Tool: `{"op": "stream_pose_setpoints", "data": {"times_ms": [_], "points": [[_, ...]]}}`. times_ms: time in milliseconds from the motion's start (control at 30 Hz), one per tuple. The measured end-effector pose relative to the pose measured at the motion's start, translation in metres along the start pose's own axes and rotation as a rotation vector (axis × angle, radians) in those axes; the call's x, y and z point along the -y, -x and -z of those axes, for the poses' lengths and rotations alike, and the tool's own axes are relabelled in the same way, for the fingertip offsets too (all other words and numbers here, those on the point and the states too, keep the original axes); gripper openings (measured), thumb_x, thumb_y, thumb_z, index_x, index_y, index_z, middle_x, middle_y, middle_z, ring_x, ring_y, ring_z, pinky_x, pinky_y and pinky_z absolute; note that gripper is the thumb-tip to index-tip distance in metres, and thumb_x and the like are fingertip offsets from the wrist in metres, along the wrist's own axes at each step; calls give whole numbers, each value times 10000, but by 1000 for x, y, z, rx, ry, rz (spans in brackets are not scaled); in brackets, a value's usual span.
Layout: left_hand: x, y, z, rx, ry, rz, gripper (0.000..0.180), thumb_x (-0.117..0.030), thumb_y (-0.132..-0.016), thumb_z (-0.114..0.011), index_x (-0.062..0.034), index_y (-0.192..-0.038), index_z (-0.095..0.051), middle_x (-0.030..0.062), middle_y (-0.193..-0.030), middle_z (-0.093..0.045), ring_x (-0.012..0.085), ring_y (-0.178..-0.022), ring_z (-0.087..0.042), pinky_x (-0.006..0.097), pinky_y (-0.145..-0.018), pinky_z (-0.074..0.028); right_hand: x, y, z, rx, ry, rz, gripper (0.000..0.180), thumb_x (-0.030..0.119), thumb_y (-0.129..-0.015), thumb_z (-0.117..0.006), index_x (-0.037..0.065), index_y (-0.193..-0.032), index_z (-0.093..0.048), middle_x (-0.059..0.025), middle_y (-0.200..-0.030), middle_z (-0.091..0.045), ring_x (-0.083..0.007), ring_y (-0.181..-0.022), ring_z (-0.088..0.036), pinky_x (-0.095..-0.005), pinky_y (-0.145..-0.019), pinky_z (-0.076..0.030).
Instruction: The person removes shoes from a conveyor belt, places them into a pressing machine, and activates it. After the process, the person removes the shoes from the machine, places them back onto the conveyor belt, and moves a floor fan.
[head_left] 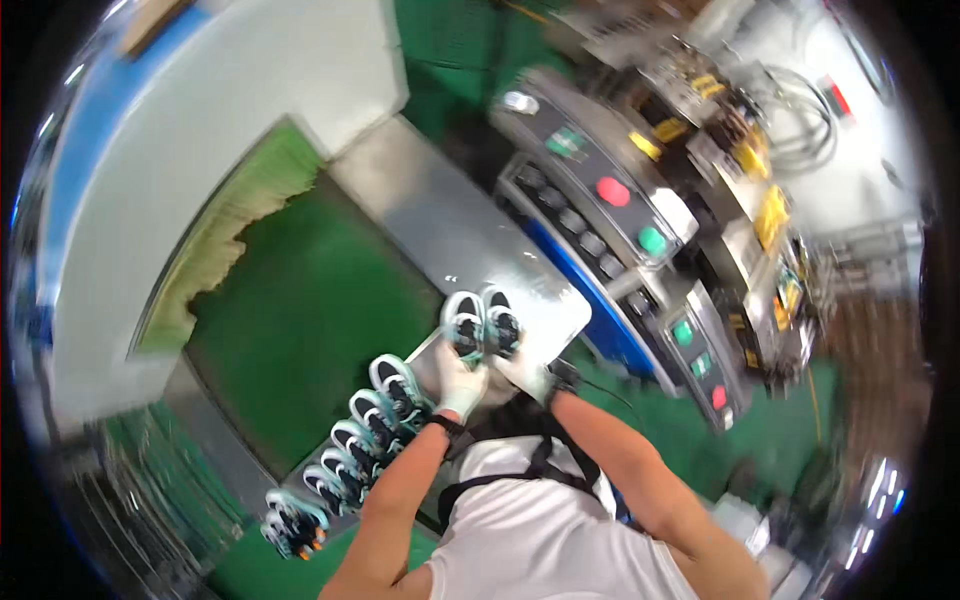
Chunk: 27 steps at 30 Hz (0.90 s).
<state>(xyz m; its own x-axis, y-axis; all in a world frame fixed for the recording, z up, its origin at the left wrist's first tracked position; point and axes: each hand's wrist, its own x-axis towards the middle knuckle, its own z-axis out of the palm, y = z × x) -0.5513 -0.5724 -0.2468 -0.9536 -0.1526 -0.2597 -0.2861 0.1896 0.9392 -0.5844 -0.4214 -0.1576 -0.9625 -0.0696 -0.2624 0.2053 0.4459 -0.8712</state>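
My left hand [460, 384], in a white glove, is closed round the heel of a sneaker [463, 322] with a black upper and white and pale teal trim. A matching sneaker [502, 320] is gripped at the heel by my right hand [526, 374], also gloved. The two shoes are side by side, toes pointing away from me, over the pale metal ledge [552, 308]. Whether their soles touch it, I cannot tell. Left of my left hand, several similar sneakers [375, 415] stand in a row along the near metal rail.
A green conveyor belt [310, 270] runs between metal rails, under a white housing [230, 90] with a ragged green curtain [235, 235]. To the right stands a machine with a control panel [600, 175] bearing red and green buttons. A cable hangs near my right wrist.
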Motion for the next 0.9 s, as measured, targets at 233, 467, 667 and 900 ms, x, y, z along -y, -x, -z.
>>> {"op": "stream_pose_setpoints", "data": {"times_ms": [233, 467, 667, 900], "points": [[-25, -34, 39, 168, -255, 185, 769, -181, -750, -779, 102, -1338, -372, 246, -1266, -541, 329, -1187, -524, 381, -1053, -395, -30, -16, -15, -247, 63, -403, 538, 229, -776, -677, 3, -1229, -495, -267, -1042, -647, -430, -1002, -627, -438, -870, -511], [-163, 4, -30, 630, -357, 143, 754, -296, -769, -795, 120, -1278, -427, 238, -1181, -569, 330, -1060, -576, 391, -969, -447, -29, 99, 75, -522, -734, -408, 417, 173, -820, -724, -55, -1146, -602, -92, -1013, -680, -149, -904, -622, -289, -841, -513], [-207, 74, -114, 1200, -442, -380, 666, -217, -772, -781, 68, -1302, -495, 236, -1254, -576, 327, -1136, -564, 393, -1008, -415, 4, 258, 116, -1120, -1099, -177, 379, 215, -851, -719, -32, -1131, -656, -59, -1010, -677, -119, -867, -611, -285, -794, -503], [-251, 286, -233, 1926, -115, -392, 591, -27, -765, -719, 32, -1296, -465, 92, -1147, -576, 172, -1031, -550, 325, -923, -458, 4, 508, 130, -2019, -748, -180, 369, 212, -826, -716, -6, -1116, -650, -52, -1012, -675, -125, -874, -607, -312, -819, -499]]}}
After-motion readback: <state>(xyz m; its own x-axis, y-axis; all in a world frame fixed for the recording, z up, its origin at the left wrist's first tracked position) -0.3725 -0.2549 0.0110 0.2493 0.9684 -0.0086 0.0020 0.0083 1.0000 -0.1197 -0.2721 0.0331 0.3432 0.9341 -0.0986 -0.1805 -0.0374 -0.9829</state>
